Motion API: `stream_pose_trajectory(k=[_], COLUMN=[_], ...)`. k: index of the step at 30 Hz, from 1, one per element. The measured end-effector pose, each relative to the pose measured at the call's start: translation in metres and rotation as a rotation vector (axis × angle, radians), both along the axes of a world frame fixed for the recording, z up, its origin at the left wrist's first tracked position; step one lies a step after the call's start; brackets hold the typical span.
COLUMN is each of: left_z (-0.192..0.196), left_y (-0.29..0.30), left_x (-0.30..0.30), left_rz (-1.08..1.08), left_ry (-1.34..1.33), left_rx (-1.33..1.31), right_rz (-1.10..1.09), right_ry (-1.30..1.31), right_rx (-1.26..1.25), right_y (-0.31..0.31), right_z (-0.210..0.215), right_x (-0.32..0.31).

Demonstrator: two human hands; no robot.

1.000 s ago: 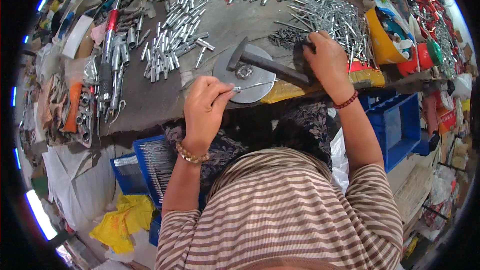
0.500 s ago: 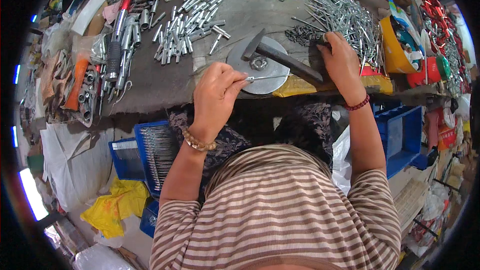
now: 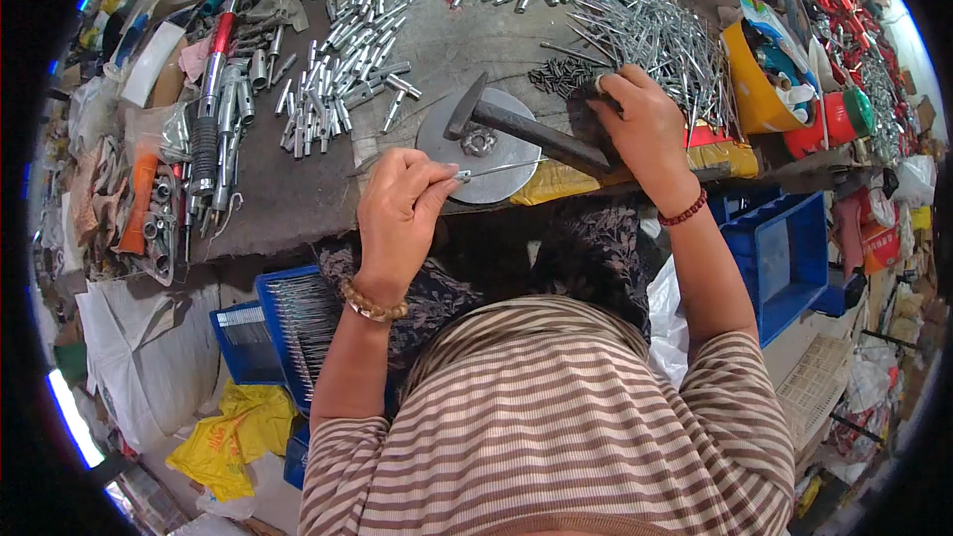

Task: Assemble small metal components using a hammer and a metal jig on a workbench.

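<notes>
My left hand [image 3: 399, 213] pinches a thin metal rod [image 3: 501, 170] between thumb and fingertips at its thicker, socket-like end. The rod points right, across the near part of a round grey metal disc [image 3: 437, 139]. A hammer [image 3: 536, 134] lies over the disc, its head at the middle and its dark handle toward my right hand [image 3: 643, 129]. That hand is bent down beside a pile of small black pins or screws [image 3: 558, 74]. Its fingers are curled, with thumb and forefinger close together; anything between them is too small to make out.
Silver metal sleeves [image 3: 347, 65] and long thin rods [image 3: 660, 35] lie in heaps on the bench. At right stand a yellow container [image 3: 749, 79] and a blue crate [image 3: 779, 263] below. A red-and-black tool [image 3: 210, 99] lies left; a blue bin of rods [image 3: 298, 313] stands lower left.
The whole view has shifted, so the bench appears farther left and slightly lower. My left hand still holds the rod, and my right hand stays by the black pile.
</notes>
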State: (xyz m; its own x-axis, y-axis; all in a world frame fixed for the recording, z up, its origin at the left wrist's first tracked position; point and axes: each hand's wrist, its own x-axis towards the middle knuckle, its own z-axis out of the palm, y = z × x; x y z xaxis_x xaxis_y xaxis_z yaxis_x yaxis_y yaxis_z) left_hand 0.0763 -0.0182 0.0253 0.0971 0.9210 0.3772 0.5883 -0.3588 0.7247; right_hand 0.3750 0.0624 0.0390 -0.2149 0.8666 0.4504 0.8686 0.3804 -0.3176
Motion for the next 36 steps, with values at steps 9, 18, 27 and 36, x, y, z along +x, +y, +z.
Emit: stream_pose_trajectory(k=[9,18,27,36], left_z=[0.000,-0.002,0.000,-0.004], left_y=[0.001,0.000,-0.001,0.000], left_x=[0.001,-0.002,0.001,0.000], left_rz=[0.013,0.009,0.035,0.036], left_ry=[-0.002,0.014,0.051,0.055], left_rx=[0.003,0.011,0.031,0.093], right_rz=[0.004,0.184,0.499,0.529], right_ry=[0.119,0.657,0.127,0.201], right_rx=[-0.017,-0.566,-0.066,-0.182], right_y=[0.013,-0.011,-0.035,-0.034], right_z=[-0.011,0.017,0.018,0.016], right_x=[0.006,-0.025,-0.094,-0.096])
